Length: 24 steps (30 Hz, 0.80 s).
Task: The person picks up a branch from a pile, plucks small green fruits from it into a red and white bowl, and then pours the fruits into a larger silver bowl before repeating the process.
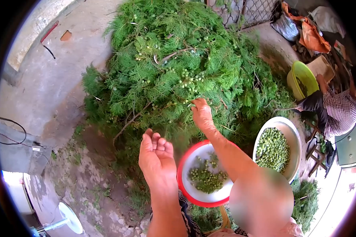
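A big heap of cut evergreen branches (174,67) fills the middle, with clusters of small round green cones (188,79) among the feathery leaves. My right hand (203,115) reaches to the heap's near side, its fingertips pinched on a green sprig; the exact hold is partly hidden. My left hand (158,156) is palm up in front of the heap, fingers loosely curled and nothing in it. Below my right forearm is a white basin with a red rim (180,173), holding picked green cones (207,177) and bits of leaf.
A large metal basin (296,158) full of green cones stands at the right. Beyond it a seated person (340,112) in a checked shirt reaches toward a yellow-green tub (303,79). A fan (71,217) is at lower left, and loose branches (304,201) lie lower right.
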{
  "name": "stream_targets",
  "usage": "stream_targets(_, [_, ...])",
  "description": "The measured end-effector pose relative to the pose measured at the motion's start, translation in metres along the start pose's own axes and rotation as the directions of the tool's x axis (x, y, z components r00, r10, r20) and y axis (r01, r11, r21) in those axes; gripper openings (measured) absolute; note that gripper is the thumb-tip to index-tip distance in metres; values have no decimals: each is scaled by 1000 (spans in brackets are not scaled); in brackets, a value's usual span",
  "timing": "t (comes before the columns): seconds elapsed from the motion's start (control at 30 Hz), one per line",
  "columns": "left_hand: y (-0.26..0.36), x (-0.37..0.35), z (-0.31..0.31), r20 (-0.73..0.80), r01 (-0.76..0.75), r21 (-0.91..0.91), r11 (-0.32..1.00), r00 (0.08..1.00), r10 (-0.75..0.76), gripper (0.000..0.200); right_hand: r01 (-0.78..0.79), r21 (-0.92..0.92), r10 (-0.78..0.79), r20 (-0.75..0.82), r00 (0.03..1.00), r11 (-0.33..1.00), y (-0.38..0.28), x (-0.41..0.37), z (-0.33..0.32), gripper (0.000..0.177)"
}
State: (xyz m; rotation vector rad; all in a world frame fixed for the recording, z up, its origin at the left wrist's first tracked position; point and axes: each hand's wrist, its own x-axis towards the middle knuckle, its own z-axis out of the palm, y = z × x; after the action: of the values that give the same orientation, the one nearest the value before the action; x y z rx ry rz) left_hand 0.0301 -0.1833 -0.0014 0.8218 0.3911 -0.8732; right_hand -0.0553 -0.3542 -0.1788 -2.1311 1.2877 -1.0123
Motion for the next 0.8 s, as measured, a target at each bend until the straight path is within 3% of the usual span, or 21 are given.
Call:
stream_targets(0.07, [5,1,-1,12,3,-10,1000,1000,-2,18,26,-222,-16,47,999,975,-12,22,-6,33])
stream_targets(0.2, [10,1,-1,37,2,-18,1000,999,-1,19,-77,-282,138,203,969,956,0,61,-4,35])
stream_targets(0.23, [11,1,0,35,3,-15,1000,999,-3,20,-90,-338,212,345,914,937,-3,72,-11,34])
stream_targets(0.33, [13,6,-4,57,25,-38,999,998,-23,17,-3,-357,150,385,911,934,4,85,-3,33])
stream_targets(0.47, [16,6,-1,49,49,-44,998,998,-46,17,-13,-317,164,453,877,948,13,92,3,39])
stream_targets(0.6, [20,7,-2,29,46,-51,998,999,-44,16,-36,-433,289,535,794,901,8,82,4,49])
stream_targets(0.73, [22,3,1,-4,47,-63,997,999,-48,19,-41,-261,165,473,865,964,-5,34,-3,46])
stream_targets(0.8, [21,3,0,4,44,-87,995,999,-44,18,142,-164,-61,421,905,976,0,6,1,44])
